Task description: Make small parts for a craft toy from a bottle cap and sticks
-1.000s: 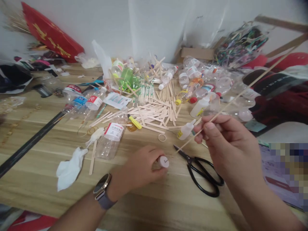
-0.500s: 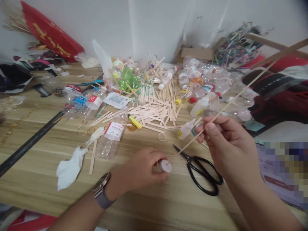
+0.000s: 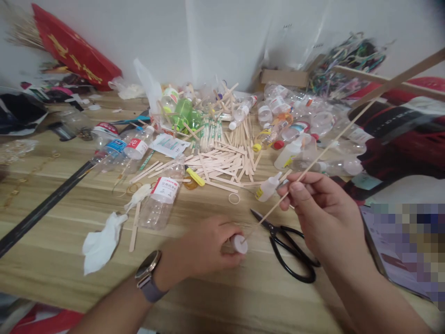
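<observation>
My left hand (image 3: 208, 246), with a watch on its wrist, grips a white bottle cap (image 3: 240, 244) low over the table. The near end of a thin wooden skewer (image 3: 313, 162) meets the cap's face; whether it passes through I cannot tell. My right hand (image 3: 320, 213) pinches that skewer between thumb and fingers partway along. At its far upper end are crossed flat wooden sticks (image 3: 392, 86). Black-handled scissors (image 3: 294, 253) lie on the table between my hands, partly behind the right one. A small glue bottle (image 3: 267, 186) stands just beyond my right fingertips.
A clear plastic bottle (image 3: 162, 199) and a crumpled tissue (image 3: 104, 243) lie at the left. Loose craft sticks (image 3: 222, 164) are heaped mid-table, with several bottles (image 3: 278, 106) behind. A dark strip (image 3: 45, 204) crosses the left side. A tablet-like screen (image 3: 389, 250) sits at the right edge.
My right hand has shifted slightly left, and the skewer with its crossed sticks has turned and moved a little. My left hand still grips the cap, its face tilted slightly differently.
</observation>
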The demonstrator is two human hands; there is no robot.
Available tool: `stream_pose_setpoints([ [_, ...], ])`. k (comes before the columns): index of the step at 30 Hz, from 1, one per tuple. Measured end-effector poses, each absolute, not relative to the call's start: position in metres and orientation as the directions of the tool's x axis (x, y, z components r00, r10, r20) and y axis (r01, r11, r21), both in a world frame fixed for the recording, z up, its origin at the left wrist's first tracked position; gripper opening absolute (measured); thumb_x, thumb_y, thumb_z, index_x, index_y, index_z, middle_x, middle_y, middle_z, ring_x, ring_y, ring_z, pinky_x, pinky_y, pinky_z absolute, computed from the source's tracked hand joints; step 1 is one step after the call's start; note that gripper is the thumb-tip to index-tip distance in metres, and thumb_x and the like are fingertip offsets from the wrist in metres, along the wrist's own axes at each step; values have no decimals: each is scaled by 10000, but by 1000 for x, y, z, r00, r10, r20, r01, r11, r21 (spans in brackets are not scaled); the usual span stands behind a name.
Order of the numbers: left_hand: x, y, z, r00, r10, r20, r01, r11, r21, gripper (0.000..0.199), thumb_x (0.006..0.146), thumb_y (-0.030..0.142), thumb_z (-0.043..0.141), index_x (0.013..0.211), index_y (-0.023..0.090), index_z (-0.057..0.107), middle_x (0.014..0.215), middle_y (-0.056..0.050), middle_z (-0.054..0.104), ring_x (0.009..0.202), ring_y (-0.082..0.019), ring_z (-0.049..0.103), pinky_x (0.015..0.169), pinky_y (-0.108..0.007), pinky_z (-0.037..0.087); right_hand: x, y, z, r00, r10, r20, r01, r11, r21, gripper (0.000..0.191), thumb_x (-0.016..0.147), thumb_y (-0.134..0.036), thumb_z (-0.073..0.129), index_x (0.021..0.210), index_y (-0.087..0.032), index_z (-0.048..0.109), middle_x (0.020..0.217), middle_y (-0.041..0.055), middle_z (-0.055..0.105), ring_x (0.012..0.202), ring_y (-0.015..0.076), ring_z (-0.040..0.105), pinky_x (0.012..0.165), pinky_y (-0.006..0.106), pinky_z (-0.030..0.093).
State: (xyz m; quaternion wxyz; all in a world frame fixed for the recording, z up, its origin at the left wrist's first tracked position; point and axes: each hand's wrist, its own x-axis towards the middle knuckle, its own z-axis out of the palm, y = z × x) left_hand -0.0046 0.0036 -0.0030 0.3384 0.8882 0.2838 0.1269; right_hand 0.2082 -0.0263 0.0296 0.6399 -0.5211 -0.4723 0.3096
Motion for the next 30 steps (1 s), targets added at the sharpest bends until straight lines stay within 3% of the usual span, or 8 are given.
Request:
stream_pose_setpoints([
  [10,-6,4,4,791,612,-6,427,-545,722,280,815,333,680,1042,171,665,941,-49,683,825,-202,596,761,-305,443,203,-31,23,299,928,220,80,206,-975,158,874,-388,676,934,-248,633,768,-22,656,593,99,587,581,223,482],
  [15,-6,5,12,729,680,-81,359,-279,891,255,805,330,679,1015,184,675,866,-9,682,785,-173,595,703,-266,435,187,-39,20,108,988,109,209,84,-974,216,857,-413,650,764,-221,615,700,-4,619,621,131,569,567,241,459],
  [19,-7,5,10,741,661,-119,220,-72,973,315,815,371,667,1065,179,661,847,0,637,742,-144,544,669,-243,431,180,-41,19,-57,996,73,325,88,-941,219,887,-411,587,818,-220,669,859,42,677,787,183,625,707,304,484],
  [21,-8,5,9,739,660,-137,186,-4,983,323,810,382,670,1054,170,655,836,-2,616,729,-137,523,655,-238,422,180,-40,19,-10,998,68,277,68,-958,245,882,-448,595,947,-233,694,912,45,683,840,196,627,741,317,482],
  [24,-8,4,10,738,651,-177,187,54,981,291,788,379,689,975,161,644,813,3,588,712,-128,498,636,-231,404,180,-35,18,146,989,33,106,17,-994,320,872,-516,603,1016,-243,687,804,14,643,734,161,576,674,287,453],
  [30,-6,4,13,777,590,-221,212,86,974,222,764,338,683,868,153,620,720,32,529,650,-105,445,586,-214,354,172,-21,18,173,983,-64,27,-70,-997,348,792,-541,671,827,-195,659,597,-53,453,540,100,364,515,252,289],
])
